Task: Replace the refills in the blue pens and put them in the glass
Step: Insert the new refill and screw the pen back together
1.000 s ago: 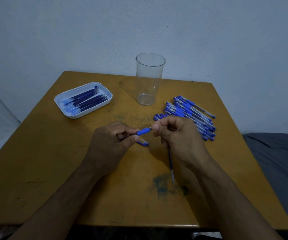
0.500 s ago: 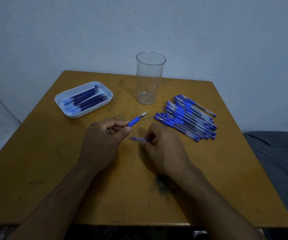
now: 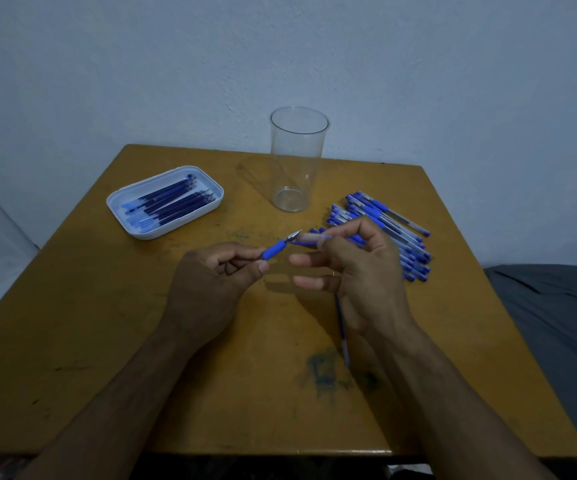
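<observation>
My left hand point(image 3: 216, 282) grips a blue pen point(image 3: 278, 247) by its barrel, metal tip pointing up and right. My right hand point(image 3: 361, 271) pinches a pen cap point(image 3: 309, 239) between thumb and forefinger, just right of that tip. A loose refill point(image 3: 342, 327) lies on the table, partly under my right wrist. The clear glass point(image 3: 297, 161) stands upright and empty at the back middle. A white tray point(image 3: 148, 235) at the back left holds several dark blue refills point(image 3: 172, 202). A pile of blue pens point(image 3: 389, 226) lies right of the glass, behind my right hand.
The yellow-brown wooden table point(image 3: 107, 323) has a blue ink stain point(image 3: 325, 372) near the front, by my right forearm. A pale wall stands right behind the table. Grey fabric point(image 3: 550, 323) lies off the right edge.
My right hand has lifted off the table with the cap and brought it up to the pen tip. The left hand holds the pen in nearly the same spot.
</observation>
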